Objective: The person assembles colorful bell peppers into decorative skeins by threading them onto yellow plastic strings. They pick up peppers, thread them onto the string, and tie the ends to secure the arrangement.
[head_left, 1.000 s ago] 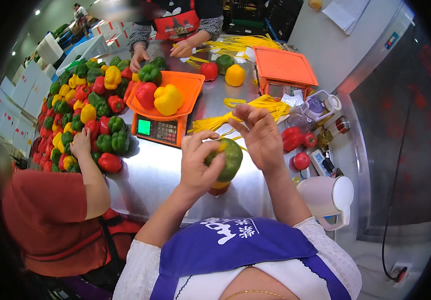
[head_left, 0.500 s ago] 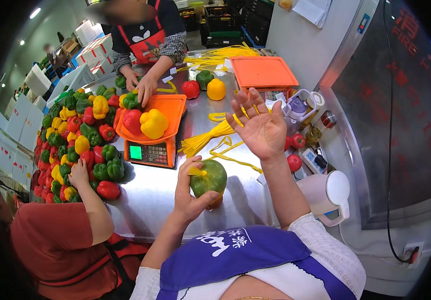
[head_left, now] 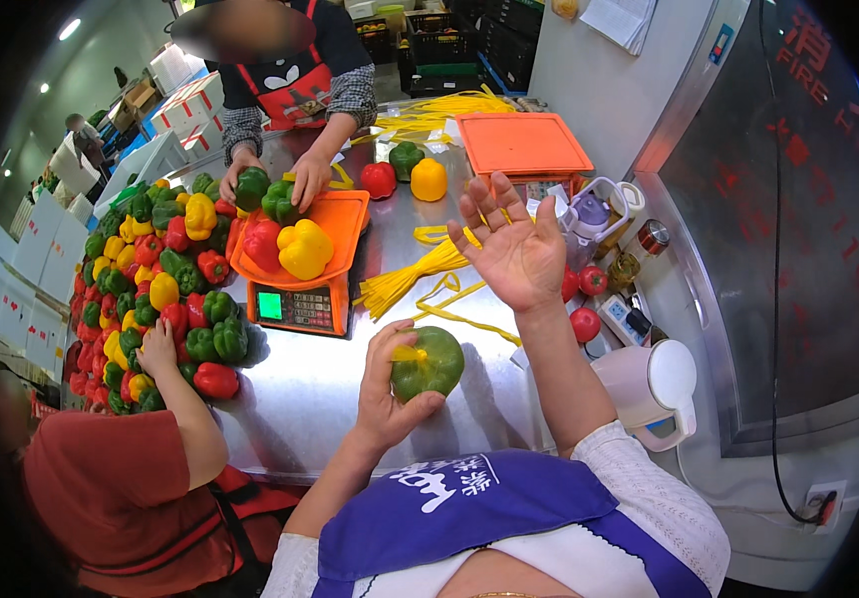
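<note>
My left hand (head_left: 386,389) grips a green bell pepper (head_left: 434,371) from its left side. A yellow tie is gathered on top of it, and what seems to be fine yellow netting covers it. Its underside is hidden. My right hand (head_left: 514,249) is raised palm up with fingers spread, holding nothing. Beneath and beside it lies a bundle of yellow net strips (head_left: 415,279) on the metal table (head_left: 280,409). Left of the strips, an orange-tray scale (head_left: 310,309) carries a red bell pepper (head_left: 262,245) and a yellow bell pepper (head_left: 304,249).
A co-worker opposite holds green peppers (head_left: 251,187) by the scale. At left, another person's hand (head_left: 157,349) touches the big pepper pile (head_left: 150,269). A second orange-tray scale (head_left: 524,145), a purple-white bottle (head_left: 594,214), tomatoes (head_left: 584,324) and a white kettle (head_left: 649,389) line the right side.
My left hand has shifted slightly right with the netted green pepper and turned it a little. My right hand barely moved. The co-worker opposite has lifted a green pepper beside the scale.
</note>
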Demonstrator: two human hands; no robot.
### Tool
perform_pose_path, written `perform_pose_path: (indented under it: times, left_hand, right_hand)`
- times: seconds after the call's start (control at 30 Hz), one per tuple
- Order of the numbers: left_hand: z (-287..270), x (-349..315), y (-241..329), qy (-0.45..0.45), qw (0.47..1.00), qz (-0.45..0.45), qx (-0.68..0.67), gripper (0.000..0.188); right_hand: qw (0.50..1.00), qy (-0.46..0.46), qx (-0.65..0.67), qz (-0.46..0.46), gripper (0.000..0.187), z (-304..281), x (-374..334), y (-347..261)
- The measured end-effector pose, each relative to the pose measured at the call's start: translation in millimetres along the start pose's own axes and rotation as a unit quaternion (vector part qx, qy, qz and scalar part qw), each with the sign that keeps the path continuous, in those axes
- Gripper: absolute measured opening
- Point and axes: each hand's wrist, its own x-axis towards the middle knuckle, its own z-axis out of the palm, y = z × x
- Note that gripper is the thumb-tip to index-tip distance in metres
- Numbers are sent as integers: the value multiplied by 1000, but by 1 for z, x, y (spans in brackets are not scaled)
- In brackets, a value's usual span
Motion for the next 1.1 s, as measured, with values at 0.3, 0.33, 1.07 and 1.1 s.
perform_pose_path:
  times: [0.3, 0.33, 1.07, 1.1]
  left_hand:
    - [0, -1, -4, 16, 1000, -6, -11, 72]
    - [0, -2, -5, 19, 1000, -8, -17, 71]
    - [-15, -2, -23, 84, 994, -46, -51, 67]
    - [-15, -1, -23, 83, 994, -45, -50, 67]
  right_hand:
    - [1000, 9, -6, -3, 56, -1, 5, 0]
    - [1000, 13, -6, -1, 56, 0, 5, 1]
    - [999, 46, -11, 14, 56, -7, 16, 10]
    - [999, 47, -13, 14, 56, -7, 17, 11]
